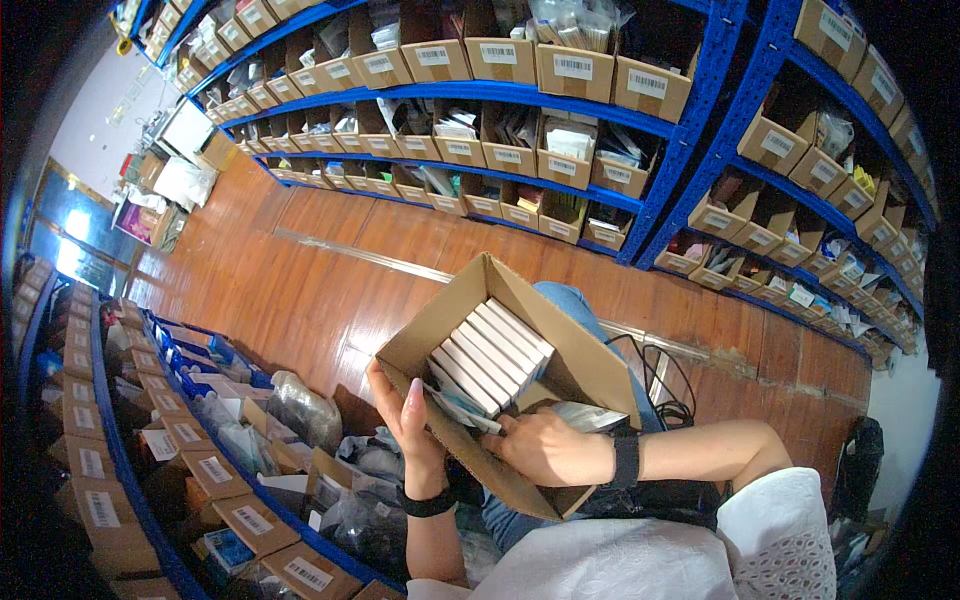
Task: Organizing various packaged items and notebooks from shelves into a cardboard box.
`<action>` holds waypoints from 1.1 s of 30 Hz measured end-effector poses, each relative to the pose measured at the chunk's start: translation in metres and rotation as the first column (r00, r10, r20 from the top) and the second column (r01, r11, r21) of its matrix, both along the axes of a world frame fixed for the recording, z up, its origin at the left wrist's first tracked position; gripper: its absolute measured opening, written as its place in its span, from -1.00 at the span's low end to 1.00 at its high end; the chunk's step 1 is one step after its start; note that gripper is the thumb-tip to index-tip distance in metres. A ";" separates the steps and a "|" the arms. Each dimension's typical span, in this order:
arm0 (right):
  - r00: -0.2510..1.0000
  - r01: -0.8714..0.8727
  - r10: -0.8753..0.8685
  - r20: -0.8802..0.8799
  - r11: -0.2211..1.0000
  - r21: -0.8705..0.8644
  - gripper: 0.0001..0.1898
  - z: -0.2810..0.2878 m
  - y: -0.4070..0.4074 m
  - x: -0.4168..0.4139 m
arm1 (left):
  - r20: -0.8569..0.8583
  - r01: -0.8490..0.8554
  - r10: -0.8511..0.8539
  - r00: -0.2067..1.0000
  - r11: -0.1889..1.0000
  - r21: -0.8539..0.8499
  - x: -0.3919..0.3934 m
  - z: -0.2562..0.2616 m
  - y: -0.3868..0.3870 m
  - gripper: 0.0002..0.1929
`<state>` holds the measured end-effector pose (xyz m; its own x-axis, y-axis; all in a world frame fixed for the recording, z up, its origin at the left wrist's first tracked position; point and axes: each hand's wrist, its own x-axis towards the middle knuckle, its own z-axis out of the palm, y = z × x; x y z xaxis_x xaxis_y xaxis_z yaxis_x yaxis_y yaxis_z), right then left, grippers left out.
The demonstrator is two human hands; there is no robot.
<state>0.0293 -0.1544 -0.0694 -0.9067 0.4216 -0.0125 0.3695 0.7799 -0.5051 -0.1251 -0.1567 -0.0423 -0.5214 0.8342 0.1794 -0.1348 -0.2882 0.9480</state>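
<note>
An open-topped cardboard box (pixel 589 360) is tilted in front of my body, above my lap. My left hand (pixel 411 420) grips its left wall, the thumb lying along the rim. Inside stands a row of several slim white boxes (pixel 491 352), packed side by side. My right hand (pixel 551 448) reaches into the box, its fingers curled at the near end of that row. Those fingertips touch a clear plastic packet (pixel 459 409) by the left wall; whether they pinch it is hidden. Another flat plastic packet (pixel 589 416) lies beyond my right hand, against the right side.
Blue metal shelves (pixel 450 91) full of labelled cardboard bins (pixel 574 71) run along the far side. More bins (pixel 251 521) line the left, beside bagged goods (pixel 304 405). Black cables (pixel 675 382) lie on the wooden floor (pixel 315 262). White bags (pixel 184 182) are piled at the far left.
</note>
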 end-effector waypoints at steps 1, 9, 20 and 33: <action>1.000 -0.001 0.001 -0.001 1.000 -0.001 -0.71 0.000 0.001 -0.002 | 0.006 0.002 -0.002 1.000 1.000 0.000 0.002 0.003 0.000 -0.48; 0.990 -0.110 0.114 0.077 0.992 -0.057 -0.86 -0.012 0.009 -0.027 | 0.017 0.029 -0.029 0.999 0.999 0.025 0.002 0.000 0.001 -0.48; 0.983 -0.125 0.133 0.125 0.990 -0.072 -0.78 -0.013 0.009 -0.017 | -0.020 0.022 -0.023 1.000 1.000 -0.006 0.000 0.002 -0.001 -0.46; 0.965 -0.237 0.248 0.088 0.964 -0.123 -0.56 -0.006 0.017 -0.001 | -0.018 0.012 -0.012 1.000 1.000 -0.004 -0.004 -0.006 -0.002 -0.46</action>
